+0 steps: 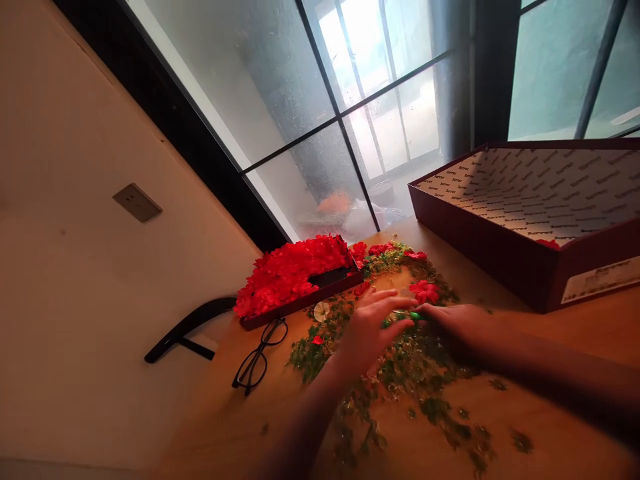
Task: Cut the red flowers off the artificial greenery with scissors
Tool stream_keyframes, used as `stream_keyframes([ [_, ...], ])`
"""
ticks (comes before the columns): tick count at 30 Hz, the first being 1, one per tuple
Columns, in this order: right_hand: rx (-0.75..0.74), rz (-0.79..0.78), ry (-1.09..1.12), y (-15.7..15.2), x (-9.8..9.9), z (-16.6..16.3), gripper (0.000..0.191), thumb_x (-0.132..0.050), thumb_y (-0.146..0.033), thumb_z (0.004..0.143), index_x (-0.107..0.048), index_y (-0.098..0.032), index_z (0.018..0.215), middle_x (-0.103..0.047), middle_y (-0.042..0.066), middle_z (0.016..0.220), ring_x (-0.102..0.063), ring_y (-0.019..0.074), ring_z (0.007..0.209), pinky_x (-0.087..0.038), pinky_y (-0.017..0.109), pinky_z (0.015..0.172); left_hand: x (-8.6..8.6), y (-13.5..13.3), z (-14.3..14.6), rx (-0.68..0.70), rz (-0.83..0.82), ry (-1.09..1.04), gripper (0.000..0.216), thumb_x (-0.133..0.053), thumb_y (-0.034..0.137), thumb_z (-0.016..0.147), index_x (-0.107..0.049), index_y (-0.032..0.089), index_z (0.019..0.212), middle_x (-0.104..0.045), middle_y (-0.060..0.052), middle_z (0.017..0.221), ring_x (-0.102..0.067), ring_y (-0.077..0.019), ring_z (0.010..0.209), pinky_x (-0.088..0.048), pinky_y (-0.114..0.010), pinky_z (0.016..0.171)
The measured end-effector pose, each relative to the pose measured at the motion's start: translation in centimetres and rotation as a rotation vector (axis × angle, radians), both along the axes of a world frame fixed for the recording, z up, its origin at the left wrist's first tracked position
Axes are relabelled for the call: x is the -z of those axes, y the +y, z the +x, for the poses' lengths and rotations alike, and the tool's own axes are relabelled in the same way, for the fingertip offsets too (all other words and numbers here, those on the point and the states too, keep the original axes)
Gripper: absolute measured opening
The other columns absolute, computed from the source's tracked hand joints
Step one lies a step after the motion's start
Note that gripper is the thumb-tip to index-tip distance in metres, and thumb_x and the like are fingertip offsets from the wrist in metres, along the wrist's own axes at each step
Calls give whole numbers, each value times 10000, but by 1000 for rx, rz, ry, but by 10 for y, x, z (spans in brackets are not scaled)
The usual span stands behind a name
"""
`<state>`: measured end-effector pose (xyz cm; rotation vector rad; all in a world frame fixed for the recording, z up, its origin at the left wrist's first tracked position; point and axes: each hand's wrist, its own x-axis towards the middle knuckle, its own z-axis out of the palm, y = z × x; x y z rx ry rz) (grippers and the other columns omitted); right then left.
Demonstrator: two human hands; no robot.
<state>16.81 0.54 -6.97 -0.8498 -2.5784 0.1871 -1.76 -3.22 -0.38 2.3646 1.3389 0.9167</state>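
Note:
My left hand [373,327] and my right hand [457,321] meet over a heap of green artificial foliage [410,363] on the wooden table [550,373]. Both pinch a small green stem piece [411,315] between their fingertips. A red fabric flower [424,291] lies just beyond the fingers. More red flowers [383,249] sit among the greenery farther back. A shallow dark red tray [300,303] piled with red petals [293,270] stands to the left of the hands.
Black glasses [260,353] lie on the table at the left. A large dark red box lid [530,220] with printed lining sits at the right. A window [350,100] and a black chair back [187,327] lie beyond the table edge.

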Motion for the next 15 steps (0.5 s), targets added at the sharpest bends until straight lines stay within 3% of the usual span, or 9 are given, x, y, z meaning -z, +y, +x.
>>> stream_keyframes([
  [2, 113, -70, 50, -2, -5, 0, 262, -403, -187, 733, -435, -177, 993, -622, 62, 739, -574, 163, 576, -341, 203, 465, -12, 12, -28, -138, -8, -41, 277, -456, 286, 769, -516, 255, 1038, -561, -9, 1083, -475, -147, 1032, -345, -293, 892],
  [4, 178, -118, 99, -3, -9, 0, 213, -346, -252, 794, -433, -197, 980, -618, 47, 697, -570, 159, 544, -326, 200, 447, -20, 24, -67, -387, 37, -26, 279, -372, 298, 806, -503, 237, 1045, -553, -20, 1095, -491, -146, 1013, -361, -281, 866],
  [6, 178, -149, 116, -4, -10, -1, 214, -302, -272, 821, -444, -208, 967, -622, 49, 697, -578, 160, 552, -327, 198, 446, -21, 34, -107, -670, 55, 153, 272, -353, 286, 809, -524, 220, 1009, -565, -28, 1073, -488, -154, 1011, -344, -284, 876],
  [7, 170, -160, 107, -3, -9, -1, 214, -305, -262, 817, -452, -207, 963, -627, 58, 718, -585, 165, 572, -334, 199, 452, -19, 37, -125, -724, 37, 190, 262, -387, 271, 792, -544, 194, 986, -577, -55, 1050, -495, -181, 998, -340, -312, 872],
  [10, 156, -182, 65, -1, -6, -1, 274, -373, -180, 753, -450, -191, 1016, -634, 87, 806, -602, 182, 644, -368, 203, 482, -9, 43, -158, -770, -23, 256, 260, -522, 263, 703, -584, 161, 935, -603, -94, 992, -501, -235, 970, -337, -357, 854],
  [15, 154, -217, 18, 2, -6, 1, 476, -441, -92, 628, -420, -193, 1092, -633, 91, 858, -604, 195, 680, -400, 211, 511, -2, 54, -166, -722, -117, 326, 236, -602, 249, 623, -628, 195, 852, -636, -46, 921, -519, -210, 928, -348, -309, 834],
])
